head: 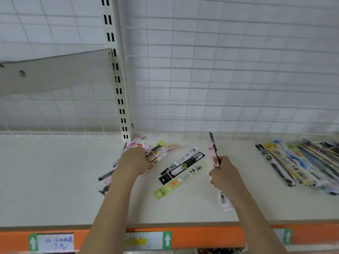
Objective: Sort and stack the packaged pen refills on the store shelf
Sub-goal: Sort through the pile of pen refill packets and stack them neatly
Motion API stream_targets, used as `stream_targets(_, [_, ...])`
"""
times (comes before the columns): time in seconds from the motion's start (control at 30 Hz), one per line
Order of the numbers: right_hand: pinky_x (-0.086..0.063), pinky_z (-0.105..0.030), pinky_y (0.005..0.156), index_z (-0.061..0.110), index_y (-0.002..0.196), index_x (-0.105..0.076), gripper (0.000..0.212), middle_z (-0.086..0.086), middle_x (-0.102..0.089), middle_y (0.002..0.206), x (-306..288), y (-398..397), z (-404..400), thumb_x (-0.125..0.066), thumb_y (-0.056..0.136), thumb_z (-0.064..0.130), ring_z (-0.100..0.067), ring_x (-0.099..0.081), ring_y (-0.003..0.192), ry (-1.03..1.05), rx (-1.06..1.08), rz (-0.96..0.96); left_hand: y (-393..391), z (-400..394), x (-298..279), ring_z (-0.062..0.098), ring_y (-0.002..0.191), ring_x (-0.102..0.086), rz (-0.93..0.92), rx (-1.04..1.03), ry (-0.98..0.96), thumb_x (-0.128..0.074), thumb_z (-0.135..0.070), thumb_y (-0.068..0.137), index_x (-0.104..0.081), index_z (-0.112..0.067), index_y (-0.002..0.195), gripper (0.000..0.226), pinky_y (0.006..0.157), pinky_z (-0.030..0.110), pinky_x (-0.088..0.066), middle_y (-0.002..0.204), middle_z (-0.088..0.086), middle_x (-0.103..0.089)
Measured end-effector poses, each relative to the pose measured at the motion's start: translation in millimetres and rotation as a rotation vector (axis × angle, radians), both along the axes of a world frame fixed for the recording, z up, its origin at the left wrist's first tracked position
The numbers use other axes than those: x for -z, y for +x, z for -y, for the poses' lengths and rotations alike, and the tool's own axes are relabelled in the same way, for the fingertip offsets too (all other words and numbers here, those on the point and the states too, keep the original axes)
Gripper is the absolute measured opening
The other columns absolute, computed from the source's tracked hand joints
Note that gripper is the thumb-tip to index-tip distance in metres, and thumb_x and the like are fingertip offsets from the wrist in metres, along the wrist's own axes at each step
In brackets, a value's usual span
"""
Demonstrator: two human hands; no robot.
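Pink pack [213, 156] and a dark one are pinched upright in my right hand [224, 174], mid-shelf [55, 180]. My left hand [134, 160] is gripping the loose pile [157, 149] by the back edge. Best squaring ends before stacking; three packs [181, 169] are lying between.

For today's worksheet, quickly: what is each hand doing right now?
Left hand: gripping a bunch of refill packs on the shelf.
Right hand: closed around two upright packs, a pink pack and a dark pack.

refill pile [146, 149] shelf [55, 180] left, 3 pkts [181, 169] ctr, stacked row [300, 160] right
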State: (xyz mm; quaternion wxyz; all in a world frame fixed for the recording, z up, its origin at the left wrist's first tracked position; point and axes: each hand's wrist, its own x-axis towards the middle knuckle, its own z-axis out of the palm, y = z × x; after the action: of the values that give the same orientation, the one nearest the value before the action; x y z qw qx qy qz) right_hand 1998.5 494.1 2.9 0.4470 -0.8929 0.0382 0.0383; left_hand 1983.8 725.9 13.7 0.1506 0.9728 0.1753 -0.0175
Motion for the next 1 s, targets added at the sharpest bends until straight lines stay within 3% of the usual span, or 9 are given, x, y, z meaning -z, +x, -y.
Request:
stream_targets(0.13, [-0.039, -0.031, 0.065, 0.008, 0.102, -0.047, 0.020, -0.010, -0.059, 0.090, -0.5, 3.9, 4.5, -0.046, 0.094, 0.026, -0.031, -0.056, 0.086, -0.144, 0.017, 0.048, -6.8, -7.1, -2.8, 0.023, 0.080, -0.045, 0.041, 0.021, -0.064, -0.039, -0.026, 0.097, -0.040, -0.012, 0.071, 0.029, 0.069, 0.028, -0.034, 0.078, 0.004, -0.047])
stream_targets(0.2, [-0.040, -0.031, 0.066, 0.016, 0.083, -0.049, 0.019, -0.006, -0.059, 0.082, -0.2, 7.6, 3.3, -0.052, 0.089, 0.034, -0.030, -0.057, 0.082, -0.245, -0.003, 0.057, -13.5, -8.4, -4.7, 0.024, 0.079, -0.046, 0.053, 0.019, -0.114, -0.037, -0.031, 0.098, -0.032, -0.016, 0.065, 0.036, 0.070, 0.028, -0.035, 0.072, 0.002, -0.044])
stream_targets(0.33, [-0.032, -0.027, 0.050, 0.020, 0.055, -0.035, 0.035, 0.001, -0.044, 0.058, -0.3, 11.1, -6.6, -0.050, 0.086, 0.027, -0.026, -0.046, 0.064, -0.336, -0.054, 0.051, -26.1, -7.5, -6.3, 0.032, 0.089, -0.057, 0.129, -0.012, -0.303, -0.039, -0.026, 0.097, -0.034, -0.015, 0.072, 0.028, 0.076, 0.033, -0.045, 0.103, 0.019, -0.058])
stream_targets(0.4, [-0.031, -0.027, 0.048, 0.023, 0.056, -0.035, 0.034, 0.004, -0.044, 0.059, 0.1, 10.3, -13.6, -0.049, 0.087, 0.024, -0.025, -0.046, 0.065, -0.380, -0.141, 0.091, -31.6, -6.9, -5.5, 0.035, 0.098, -0.059, 0.183, -0.043, -0.390, -0.038, -0.024, 0.098, -0.034, -0.015, 0.078, 0.022, 0.082, 0.039, -0.048, 0.112, 0.023, -0.056])
stream_targets(0.53, [-0.038, -0.028, 0.058, 0.028, 0.063, -0.043, 0.025, 0.006, -0.048, 0.073, -0.4, 9.0, -26.7, -0.059, 0.082, 0.027, -0.021, -0.052, 0.077, -0.446, -0.519, 0.143, -38.3, -8.9, 0.1, 0.026, 0.070, -0.049, 0.232, -0.108, -0.451, -0.034, -0.023, 0.099, -0.035, -0.011, 0.082, 0.021, 0.059, 0.031, -0.037, 0.081, 0.009, -0.051])
stream_targets(0.6, [-0.050, -0.033, 0.072, 0.029, 0.082, -0.061, 0.006, 0.004, -0.055, 0.089, 0.3, 9.9, -30.5, -0.065, 0.079, 0.031, -0.018, -0.058, 0.084, -0.433, -0.665, 0.110, -40.2, -10.2, 0.5, 0.018, 0.059, -0.044, 0.261, -0.148, -0.454, -0.033, -0.024, 0.100, -0.033, -0.015, 0.072, 0.029, 0.050, 0.029, -0.031, 0.071, 0.004, -0.046])
stream_targets(0.67, [-0.053, -0.037, 0.079, 0.029, 0.099, -0.066, 0.021, 0.007, -0.057, 0.093, -1.1, 10.9, -31.1, -0.067, 0.078, 0.032, -0.016, -0.061, 0.087, -0.401, -0.710, 0.095, -41.3, -11.3, -0.3, 0.012, 0.059, -0.041, 0.295, -0.185, -0.458, -0.032, -0.025, 0.100, -0.036, -0.015, 0.072, 0.030, 0.049, 0.025, -0.028, 0.070, 0.001, -0.044])
stream_targets(0.87, [-0.044, -0.030, 0.074, 0.039, 0.064, -0.042, 0.030, 0.009, -0.047, 0.083, -5.2, 15.8, -30.0, -0.061, 0.086, 0.032, -0.016, -0.054, 0.084, -0.541, -0.800, 0.130, -46.2, -10.5, -0.7, 0.012, 0.060, -0.041, 0.404, -0.246, -0.523, -0.033, -0.034, 0.099, -0.040, -0.010, 0.071, 0.038, 0.052, 0.025, -0.029, 0.067, 0.000, -0.044])
stream_targets(1.0, [-0.039, -0.023, 0.062, 0.033, 0.077, -0.050, 0.017, 0.014, -0.061, 0.078, -19.1, 17.0, -18.7, -0.050, 0.094, 0.028, -0.009, -0.053, 0.069, -0.516, -0.783, 0.139, -47.0, -11.2, -0.7, 0.013, 0.059, -0.040, 0.416, -0.261, -0.537, -0.034, -0.035, 0.099, -0.040, -0.009, 0.070, 0.039, 0.051, 0.026, -0.030, 0.067, 0.001, -0.044])
